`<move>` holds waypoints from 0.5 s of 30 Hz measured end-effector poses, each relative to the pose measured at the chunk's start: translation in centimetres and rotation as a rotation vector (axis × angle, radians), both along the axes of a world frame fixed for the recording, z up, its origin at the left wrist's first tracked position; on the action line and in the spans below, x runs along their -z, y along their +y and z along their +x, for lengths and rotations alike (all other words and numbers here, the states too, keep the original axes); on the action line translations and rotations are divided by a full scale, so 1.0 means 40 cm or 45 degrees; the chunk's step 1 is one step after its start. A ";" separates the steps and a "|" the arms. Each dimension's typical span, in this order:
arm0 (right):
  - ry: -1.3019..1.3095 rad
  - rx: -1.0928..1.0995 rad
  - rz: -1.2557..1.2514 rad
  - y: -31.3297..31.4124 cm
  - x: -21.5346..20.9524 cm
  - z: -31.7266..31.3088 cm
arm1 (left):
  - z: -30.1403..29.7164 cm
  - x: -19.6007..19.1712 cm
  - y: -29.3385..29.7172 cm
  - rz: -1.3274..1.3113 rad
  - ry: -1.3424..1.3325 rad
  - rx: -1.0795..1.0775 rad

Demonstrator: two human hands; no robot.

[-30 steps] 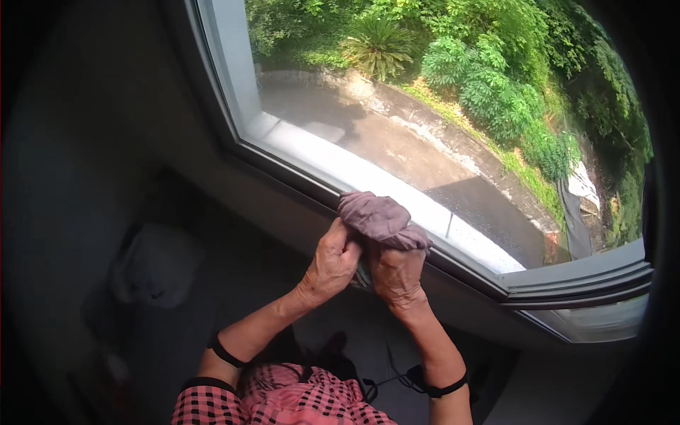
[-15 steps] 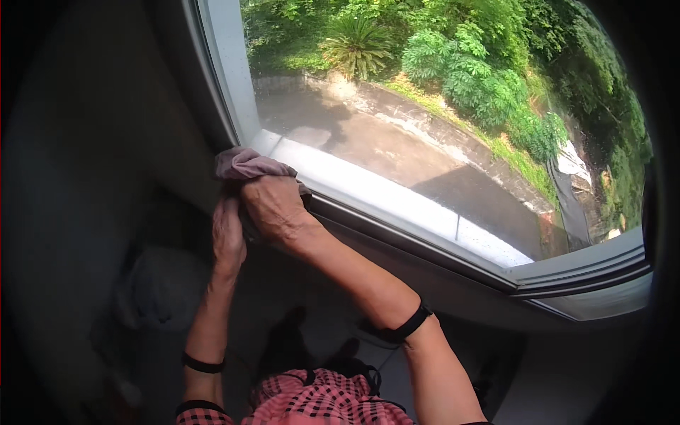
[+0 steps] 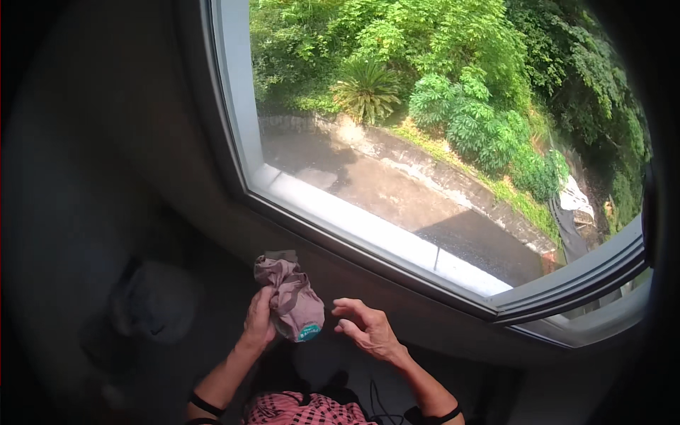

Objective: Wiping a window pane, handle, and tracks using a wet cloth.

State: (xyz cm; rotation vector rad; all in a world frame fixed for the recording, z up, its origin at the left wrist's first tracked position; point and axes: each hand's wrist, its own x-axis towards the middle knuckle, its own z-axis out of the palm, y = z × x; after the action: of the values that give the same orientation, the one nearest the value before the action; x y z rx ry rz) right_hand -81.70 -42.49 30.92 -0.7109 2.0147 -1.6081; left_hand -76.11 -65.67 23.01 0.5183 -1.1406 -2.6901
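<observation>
A crumpled mauve cloth (image 3: 294, 303) with a teal printed patch hangs bunched below the window's lower frame. My left hand (image 3: 260, 317) grips it along its left side, the fingers partly hidden by the folds. Just to the right of the cloth is my right hand (image 3: 367, 328), apart from it, with thumb and fingers spread and nothing between them. Above both hands runs the window frame (image 3: 368, 263), a pale sill strip lit brightly by the sun. Neither hand touches it.
A pale, blurry bag-like shape (image 3: 154, 301) rests in the dark area at lower left. The window's side frame (image 3: 237, 106) rises at the left. Beyond the opening lie a concrete yard (image 3: 368, 188) and green bushes (image 3: 464, 110).
Both hands have come down and away from the window's lower left corner, bringing the cloth along. My right hand has let go of the cloth and moved right.
</observation>
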 end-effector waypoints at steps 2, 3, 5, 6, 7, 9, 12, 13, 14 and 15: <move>-0.164 0.159 0.164 0.119 0.078 0.022 | -0.043 -0.093 -0.037 -0.949 0.295 -0.195; -0.246 0.225 0.254 0.180 0.112 0.032 | -0.087 -0.201 -0.043 -1.309 0.220 -0.138; -0.323 0.313 0.330 0.249 0.191 0.055 | -0.151 -0.274 -0.051 -1.829 0.240 -0.307; -0.326 0.339 0.320 0.270 0.243 0.065 | -0.204 -0.258 -0.067 -1.981 0.347 -0.522; -0.277 0.316 0.453 0.296 0.296 0.076 | -0.279 -0.236 -0.091 -2.227 0.512 -0.718; -0.126 0.301 0.633 0.352 0.407 0.098 | -0.372 -0.178 -0.064 -2.081 0.475 -0.885; 0.269 0.306 0.647 0.467 0.580 0.195 | -0.414 -0.256 -0.002 -1.467 0.775 -0.812; 0.265 0.261 0.772 0.517 0.659 0.211 | -0.439 -0.211 -0.018 -1.354 0.758 -0.829; 0.283 0.359 0.891 0.526 0.641 0.263 | -0.443 -0.274 -0.019 -1.354 0.787 -0.852; 0.317 0.367 0.878 0.558 0.686 0.285 | -0.446 -0.341 -0.018 -1.310 0.919 -0.910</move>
State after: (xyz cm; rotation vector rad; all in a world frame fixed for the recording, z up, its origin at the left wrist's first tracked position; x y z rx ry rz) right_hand -70.29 -20.18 3.49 -0.3748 2.7249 -0.8581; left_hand -93.97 -66.39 36.64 -0.1960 -1.4713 -1.2352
